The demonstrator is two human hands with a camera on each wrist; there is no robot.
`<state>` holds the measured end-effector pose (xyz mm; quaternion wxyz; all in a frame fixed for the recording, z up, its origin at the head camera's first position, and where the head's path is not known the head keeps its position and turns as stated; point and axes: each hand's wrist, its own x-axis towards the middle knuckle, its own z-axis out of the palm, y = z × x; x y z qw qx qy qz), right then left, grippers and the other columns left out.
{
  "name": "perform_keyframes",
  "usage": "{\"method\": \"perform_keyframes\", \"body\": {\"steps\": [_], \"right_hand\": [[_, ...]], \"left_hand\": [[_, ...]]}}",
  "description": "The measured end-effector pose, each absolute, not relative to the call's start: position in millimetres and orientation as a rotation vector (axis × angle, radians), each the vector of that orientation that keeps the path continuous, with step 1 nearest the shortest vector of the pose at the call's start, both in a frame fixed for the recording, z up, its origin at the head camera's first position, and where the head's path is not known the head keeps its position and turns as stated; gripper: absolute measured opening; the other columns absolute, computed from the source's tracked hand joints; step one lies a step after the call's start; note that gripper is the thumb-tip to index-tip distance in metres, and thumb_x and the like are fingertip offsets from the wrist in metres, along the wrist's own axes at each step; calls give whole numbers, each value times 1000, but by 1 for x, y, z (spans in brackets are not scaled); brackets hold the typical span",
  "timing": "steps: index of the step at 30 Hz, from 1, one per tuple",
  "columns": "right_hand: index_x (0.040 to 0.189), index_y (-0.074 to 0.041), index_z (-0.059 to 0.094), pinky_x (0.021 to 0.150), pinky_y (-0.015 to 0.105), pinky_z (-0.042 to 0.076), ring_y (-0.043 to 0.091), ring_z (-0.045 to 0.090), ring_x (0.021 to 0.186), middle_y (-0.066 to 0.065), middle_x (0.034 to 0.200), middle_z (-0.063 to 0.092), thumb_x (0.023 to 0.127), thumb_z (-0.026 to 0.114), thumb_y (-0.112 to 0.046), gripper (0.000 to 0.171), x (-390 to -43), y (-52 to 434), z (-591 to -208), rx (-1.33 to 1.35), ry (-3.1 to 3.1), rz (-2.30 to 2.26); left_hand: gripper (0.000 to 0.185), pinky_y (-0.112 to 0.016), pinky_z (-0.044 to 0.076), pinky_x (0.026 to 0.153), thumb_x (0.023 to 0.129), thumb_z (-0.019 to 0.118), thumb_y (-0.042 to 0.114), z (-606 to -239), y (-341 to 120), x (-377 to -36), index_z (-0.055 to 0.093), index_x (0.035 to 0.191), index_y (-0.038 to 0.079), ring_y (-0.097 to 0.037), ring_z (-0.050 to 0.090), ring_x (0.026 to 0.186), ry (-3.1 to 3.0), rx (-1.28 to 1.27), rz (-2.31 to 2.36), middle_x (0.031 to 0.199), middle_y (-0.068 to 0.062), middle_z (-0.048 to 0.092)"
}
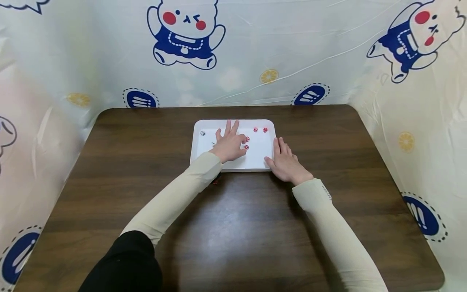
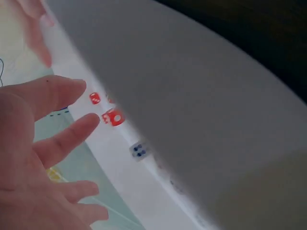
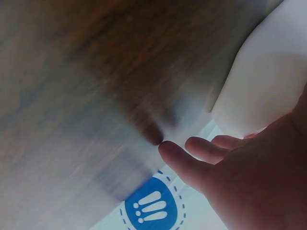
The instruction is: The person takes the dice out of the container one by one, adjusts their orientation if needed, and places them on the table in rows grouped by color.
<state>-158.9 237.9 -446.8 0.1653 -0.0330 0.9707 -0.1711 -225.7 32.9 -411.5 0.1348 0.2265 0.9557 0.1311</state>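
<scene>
A white tray (image 1: 262, 161) lies on the brown table (image 1: 233, 227). My left hand (image 1: 230, 144) hovers over the tray's middle with fingers spread and holds nothing. Two red dice (image 1: 247, 142) sit just right of its thumb side, and two more red dice (image 1: 260, 129) lie near the far right corner. A white die (image 1: 202, 132) rests at the far left. The left wrist view shows the spread fingers (image 2: 67, 136), red dice (image 2: 113, 117) and a white die with blue pips (image 2: 138, 150). My right hand (image 1: 286, 162) lies flat on the table against the tray's near right corner (image 3: 268, 86).
A small red die (image 1: 215, 182) lies on the table beside my left forearm, just in front of the tray. A printed plastic sheet (image 1: 255, 52) walls in the table at the back and both sides. The table edges are rounded.
</scene>
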Motion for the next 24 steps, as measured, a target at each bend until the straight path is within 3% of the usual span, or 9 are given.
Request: {"method": "perform_keyframes", "body": {"steps": [11, 19, 24], "right_hand": [[154, -8, -14, 115, 62, 16, 42, 3, 149, 17, 162, -11, 101, 32, -50, 82, -159, 238, -447, -97, 2767, -494], [154, -6, -12, 114, 63, 18, 43, 3, 149, 17, 162, -11, 101, 32, -50, 81, -159, 237, -446, -98, 2765, -498], [154, -5, -12, 114, 63, 18, 43, 4, 149, 17, 162, -10, 101, 32, -49, 81, -158, 238, -445, -100, 2769, -483]], "left_hand": [[32, -66, 8, 113, 91, 59, 27, -422, 45, -226, 64, 121, 16, -42, -3, 149, 2801, 563, 262, 162, -19, 6], [15, -67, 7, 112, 92, 56, 24, -427, 50, -227, 64, 102, 17, -42, -3, 149, 2798, 568, 238, 162, -19, 7], [27, -67, 8, 112, 93, 56, 26, -431, 52, -227, 63, 119, 19, -43, -2, 149, 2805, 592, 197, 162, -19, 7]]}}
